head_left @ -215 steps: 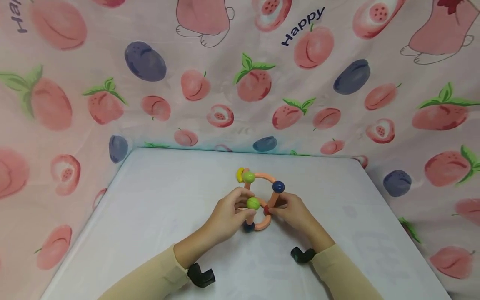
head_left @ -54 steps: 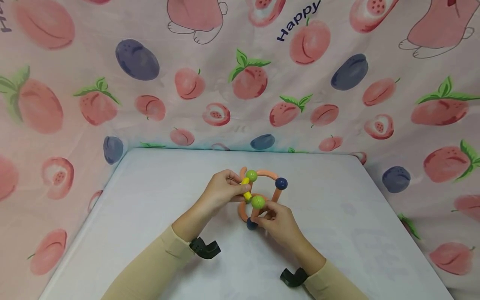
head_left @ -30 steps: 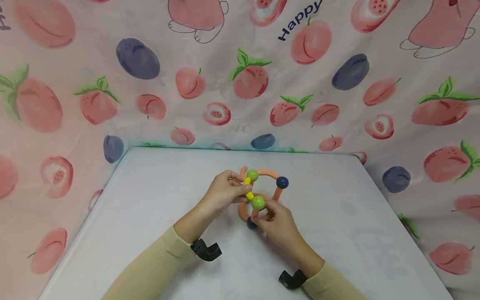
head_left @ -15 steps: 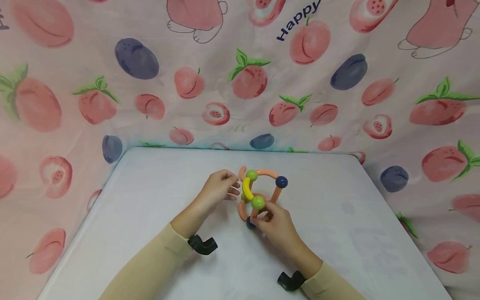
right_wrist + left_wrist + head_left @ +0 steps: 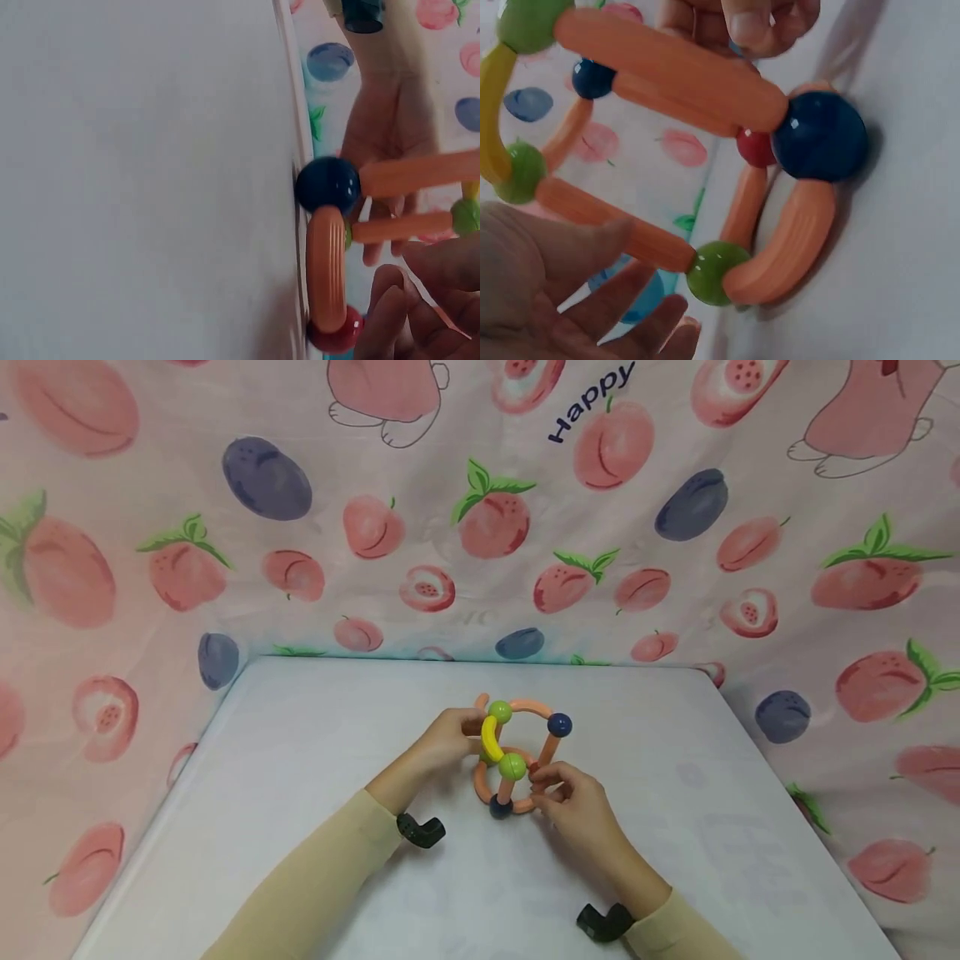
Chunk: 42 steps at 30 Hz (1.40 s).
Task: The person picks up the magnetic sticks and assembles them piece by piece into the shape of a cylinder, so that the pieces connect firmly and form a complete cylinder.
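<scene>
A toy frame of orange rods (image 5: pixel 550 750) and coloured balls stands on the white table. A curved yellow rod (image 5: pixel 491 739) bridges two upper green balls (image 5: pixel 512 767). My left hand (image 5: pixel 448 739) is at the frame's left side, partly behind the yellow rod. In the left wrist view its thumb overlaps an upright orange rod (image 5: pixel 656 244), with the other fingers spread; contact is unclear. My right hand (image 5: pixel 581 802) is at the front right, fingertips bent beside the red ball (image 5: pixel 337 330). A gap shows between its thumb and fingers. Blue balls (image 5: pixel 501 807) sit at other corners.
White table (image 5: pixel 300 777) surrounds the frame. A fruit-print cloth (image 5: pixel 450 527) hangs behind and at the sides. Black curved mounts (image 5: pixel 422 832) are strapped at both wrists.
The yellow rod, earlier sticking out at the back left, now joins two green balls. My left hand let go of it, then moved back in; my right hand left the front upright and shifted right.
</scene>
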Motion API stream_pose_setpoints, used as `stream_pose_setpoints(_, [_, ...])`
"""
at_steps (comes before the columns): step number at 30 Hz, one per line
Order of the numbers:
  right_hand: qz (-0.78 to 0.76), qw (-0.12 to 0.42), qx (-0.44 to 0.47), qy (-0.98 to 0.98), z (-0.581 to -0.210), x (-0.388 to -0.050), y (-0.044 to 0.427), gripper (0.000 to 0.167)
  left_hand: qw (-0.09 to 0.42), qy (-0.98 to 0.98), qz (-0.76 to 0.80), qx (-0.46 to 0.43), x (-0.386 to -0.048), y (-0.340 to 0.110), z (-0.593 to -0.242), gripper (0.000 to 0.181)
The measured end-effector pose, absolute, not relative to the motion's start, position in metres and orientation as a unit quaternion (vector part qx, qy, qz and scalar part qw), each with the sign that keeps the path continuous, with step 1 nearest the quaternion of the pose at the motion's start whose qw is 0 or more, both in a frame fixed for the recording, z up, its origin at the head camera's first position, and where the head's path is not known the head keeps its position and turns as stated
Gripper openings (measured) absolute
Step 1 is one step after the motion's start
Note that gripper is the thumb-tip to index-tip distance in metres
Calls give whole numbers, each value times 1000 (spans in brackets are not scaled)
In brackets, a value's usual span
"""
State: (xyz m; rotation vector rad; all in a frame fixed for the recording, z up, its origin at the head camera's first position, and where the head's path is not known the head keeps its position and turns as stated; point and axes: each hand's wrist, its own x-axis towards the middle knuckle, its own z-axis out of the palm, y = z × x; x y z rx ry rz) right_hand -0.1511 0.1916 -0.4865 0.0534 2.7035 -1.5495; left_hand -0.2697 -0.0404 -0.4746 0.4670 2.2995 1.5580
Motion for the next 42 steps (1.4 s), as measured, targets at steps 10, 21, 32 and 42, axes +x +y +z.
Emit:
stream_pose_setpoints(10, [-492,10,42,869,-488,-172,224,25,209,787,534,229,-278,-43,-490,33])
stream_pose_setpoints(21, [-499,11,39,866,-494,-207,226,23,202,806,523,190,-267,-60,-486,30])
stream_pose_setpoints(32, [-493,31,32,869,-493,-247,210,29,185,820,512,176,-250,-80,-483,11])
stream_pose_setpoints(42, [-462,70,-38,883,-496,-287,196,32,194,817,519,156,-234,-92,-480,7])
